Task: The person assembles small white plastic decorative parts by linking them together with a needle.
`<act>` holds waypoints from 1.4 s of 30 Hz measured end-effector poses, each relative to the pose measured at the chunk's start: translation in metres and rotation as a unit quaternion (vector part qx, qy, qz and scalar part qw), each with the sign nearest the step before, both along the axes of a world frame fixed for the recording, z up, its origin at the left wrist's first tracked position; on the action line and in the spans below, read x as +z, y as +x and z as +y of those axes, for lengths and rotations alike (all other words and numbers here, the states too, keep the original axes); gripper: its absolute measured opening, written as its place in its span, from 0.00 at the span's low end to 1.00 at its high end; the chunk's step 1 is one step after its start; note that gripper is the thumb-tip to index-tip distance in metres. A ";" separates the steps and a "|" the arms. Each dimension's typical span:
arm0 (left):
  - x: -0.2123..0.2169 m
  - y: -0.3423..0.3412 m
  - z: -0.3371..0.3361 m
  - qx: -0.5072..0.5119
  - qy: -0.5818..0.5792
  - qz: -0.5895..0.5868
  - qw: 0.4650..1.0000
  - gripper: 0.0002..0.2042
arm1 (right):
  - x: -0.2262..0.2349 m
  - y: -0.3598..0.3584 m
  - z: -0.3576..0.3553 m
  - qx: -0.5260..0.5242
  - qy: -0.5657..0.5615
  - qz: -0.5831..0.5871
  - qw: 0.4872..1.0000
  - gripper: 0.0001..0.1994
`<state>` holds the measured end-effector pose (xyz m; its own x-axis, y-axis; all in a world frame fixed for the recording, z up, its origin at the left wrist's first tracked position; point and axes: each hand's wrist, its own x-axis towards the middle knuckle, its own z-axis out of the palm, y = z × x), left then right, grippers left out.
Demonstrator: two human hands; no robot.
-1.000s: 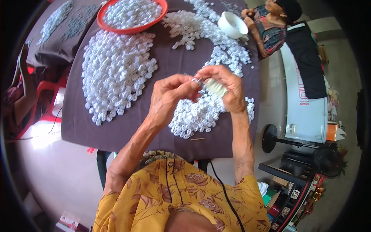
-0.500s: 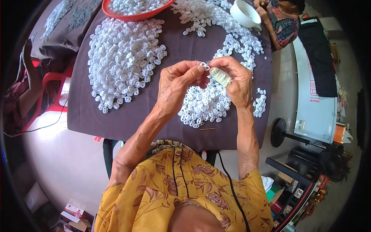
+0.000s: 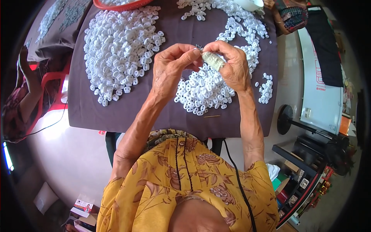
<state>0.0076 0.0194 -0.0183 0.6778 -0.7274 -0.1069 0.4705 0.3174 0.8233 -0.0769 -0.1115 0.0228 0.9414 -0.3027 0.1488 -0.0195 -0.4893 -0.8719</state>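
My left hand (image 3: 168, 66) and my right hand (image 3: 232, 66) meet over the table, thumbs and fingertips pinched together. A tiny grey wiry piece (image 3: 199, 47) shows at the fingertips. The white two-hole cord-lock piece seen in my left fingers earlier is now mostly hidden by them. A cream ribbed cover (image 3: 213, 60) wraps my right thumb. Just below my hands lies a heap of white oval two-hole pieces (image 3: 205, 94), with a thin brownish stick (image 3: 211, 116) near it.
A larger white heap (image 3: 116, 54) lies left on the dark cloth (image 3: 116, 121), below a red basket (image 3: 123, 5). More pieces (image 3: 243, 31) trail along the right, by a white bowl (image 3: 251, 4). People sit left (image 3: 29, 89) and far right (image 3: 291, 15). A black cable (image 3: 235, 174) hangs before me.
The table and heaps have shifted upward in view. My joined fingertips have closed in, covering the white piece that showed between them; the grey bit now stands out above.
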 end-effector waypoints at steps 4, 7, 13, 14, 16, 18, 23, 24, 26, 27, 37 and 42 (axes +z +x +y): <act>-0.009 0.007 0.005 0.019 0.003 0.030 0.999 0.07 | -0.039 -0.006 -0.012 0.007 -0.077 0.036 0.996 0.05; -0.011 0.009 0.007 0.032 0.018 0.044 0.998 0.07 | -0.079 -0.018 -0.020 0.048 -0.196 0.038 0.979 0.07; -0.016 0.010 0.009 0.020 0.032 0.046 0.998 0.07 | -0.106 -0.017 -0.009 0.110 -0.372 0.040 0.921 0.15; -0.016 0.010 0.011 0.021 0.033 0.042 0.998 0.07 | -0.105 -0.017 -0.009 0.110 -0.372 0.040 0.921 0.15; -0.017 0.009 0.012 0.023 0.033 0.039 0.998 0.07 | -0.103 -0.018 -0.009 0.119 -0.362 0.083 0.921 0.15; -0.018 0.008 0.013 0.022 0.037 0.049 0.998 0.07 | -0.099 -0.019 -0.011 0.111 -0.351 0.072 0.927 0.14; -0.018 0.003 0.014 0.000 0.045 0.058 0.997 0.07 | -0.067 -0.022 -0.014 -0.019 0.130 0.112 0.985 0.05; -0.017 0.002 0.014 -0.005 0.041 0.061 0.997 0.07 | -0.064 -0.023 -0.017 -0.023 0.233 0.071 0.970 0.06; -0.010 -0.002 0.011 -0.011 0.034 0.062 0.997 0.07 | -0.058 -0.023 -0.020 -0.010 0.386 -0.012 0.922 0.09; -0.006 -0.004 0.008 -0.014 0.030 0.065 0.997 0.07 | -0.054 -0.023 -0.020 -0.012 0.382 -0.015 0.924 0.09; 0.030 -0.012 -0.013 -0.040 -0.053 0.064 0.996 0.07 | -0.007 -0.022 -0.017 -0.036 0.411 -0.111 0.904 0.13; 0.043 -0.016 -0.017 -0.014 -0.086 0.087 0.992 0.06 | 0.025 -0.022 -0.006 -0.097 0.227 -0.094 0.964 0.11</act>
<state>-0.0079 0.0021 0.0248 0.6401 -0.7627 -0.0925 0.6107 0.4320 0.6636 -0.0992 -0.1172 0.0479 0.8301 -0.5442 0.1216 0.1069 -0.0587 -0.9925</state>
